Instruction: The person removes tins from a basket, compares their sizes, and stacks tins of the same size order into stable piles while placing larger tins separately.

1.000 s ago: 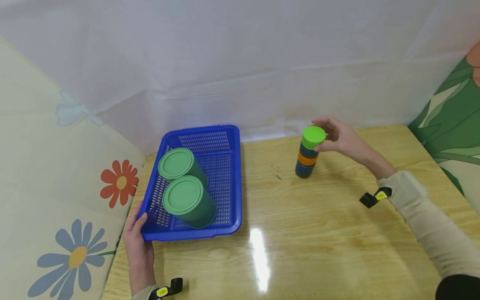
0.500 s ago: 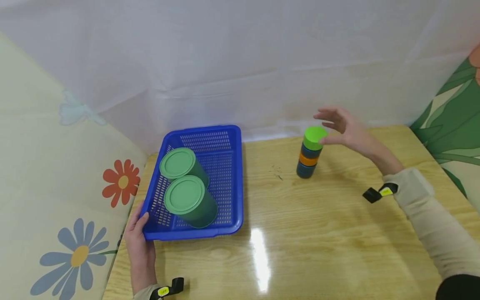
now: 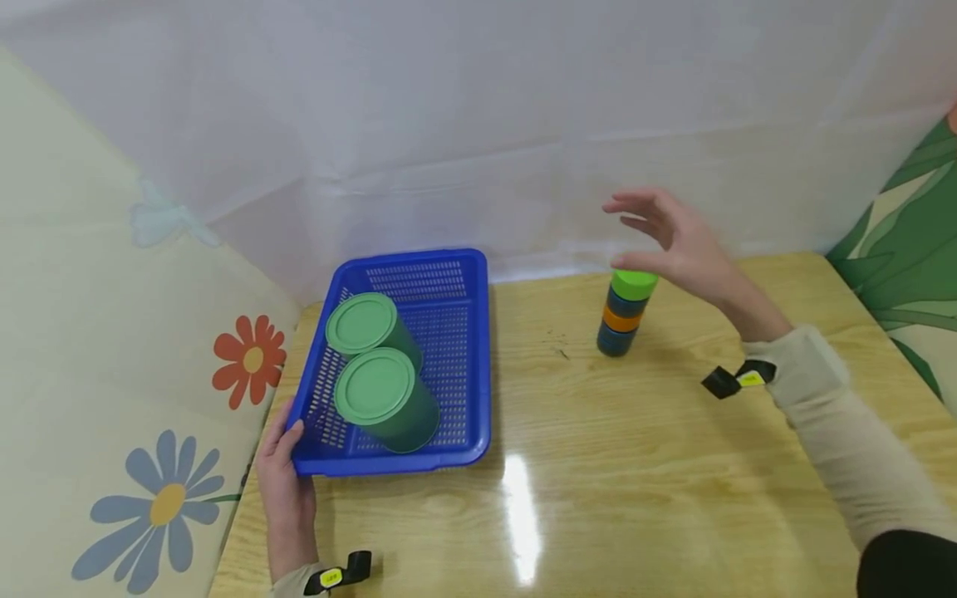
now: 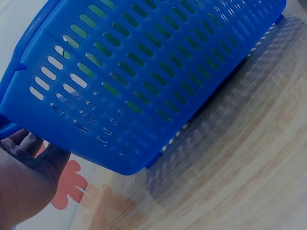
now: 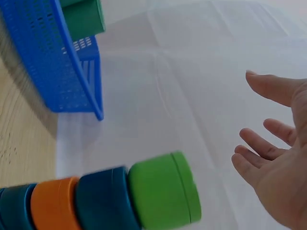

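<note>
My left hand (image 3: 284,473) grips the near left corner of a blue plastic basket (image 3: 484,357), thumb over the rim. Two green canisters with lids stand inside, one farther back (image 3: 362,324) and one nearer (image 3: 385,394). To the basket's right, a stack of small round pieces stands upright: a light green one (image 3: 635,285) on top, then dark blue, orange (image 3: 622,320) and dark blue. My right hand (image 3: 676,241) hovers above it, fingers spread and loosely bent, holding nothing. In the right wrist view, a gap separates that hand from the green piece (image 5: 163,191).
The wooden table (image 3: 598,482) meets a white cloth wall (image 3: 538,166) just behind the basket and stack. A flower-printed wall (image 3: 157,349) borders the left side, and another with green leaves (image 3: 908,224) the right. Small dark marks lie left of the stack.
My right hand has let go of the light green top piece and risen above the stack, which stays standing. The left hand keeps its hold on the basket.
</note>
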`<state>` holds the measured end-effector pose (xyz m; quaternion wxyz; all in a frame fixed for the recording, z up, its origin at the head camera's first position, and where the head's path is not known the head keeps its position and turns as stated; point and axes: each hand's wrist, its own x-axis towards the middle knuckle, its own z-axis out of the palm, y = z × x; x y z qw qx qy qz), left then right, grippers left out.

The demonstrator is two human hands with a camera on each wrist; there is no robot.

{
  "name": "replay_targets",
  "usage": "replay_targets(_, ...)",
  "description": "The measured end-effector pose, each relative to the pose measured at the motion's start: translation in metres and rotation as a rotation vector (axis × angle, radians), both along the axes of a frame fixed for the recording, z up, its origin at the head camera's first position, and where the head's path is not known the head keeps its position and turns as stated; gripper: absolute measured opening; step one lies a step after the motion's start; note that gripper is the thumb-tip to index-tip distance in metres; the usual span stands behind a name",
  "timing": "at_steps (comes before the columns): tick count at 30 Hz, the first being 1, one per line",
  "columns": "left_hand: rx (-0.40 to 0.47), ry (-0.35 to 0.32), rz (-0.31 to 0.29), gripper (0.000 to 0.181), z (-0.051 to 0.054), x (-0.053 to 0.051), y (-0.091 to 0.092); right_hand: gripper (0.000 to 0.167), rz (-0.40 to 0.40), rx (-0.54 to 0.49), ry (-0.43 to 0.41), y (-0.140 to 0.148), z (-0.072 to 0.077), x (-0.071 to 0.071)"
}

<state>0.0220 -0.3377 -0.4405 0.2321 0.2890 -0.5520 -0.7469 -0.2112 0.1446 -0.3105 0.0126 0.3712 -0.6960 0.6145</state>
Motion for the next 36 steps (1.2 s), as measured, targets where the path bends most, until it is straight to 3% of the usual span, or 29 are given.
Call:
replay_targets(8, -0.011, -0.016, -0.005, 0.045, 0.002, 0.000, 0.002, 0.069, 0.096, -0.084, 0.055, -0.034, 0.005, 0.010)
replay_targets(16, -0.013, -0.024, -0.026, 0.045, 0.003, -0.002, 0.002, 0.067, 0.173, -0.039, 0.074, -0.072, -0.001, 0.019)
replay_targets(27, -0.023, -0.034, -0.017, 0.045, 0.002, -0.002, 0.004, 0.071, 0.274, 0.158, 0.035, -0.133, -0.029, 0.040)
replay_targets(36, -0.012, -0.040, -0.010, 0.045, 0.004, 0.002, 0.003, 0.078, 0.408, 0.266, -0.032, -0.177, -0.056, 0.063)
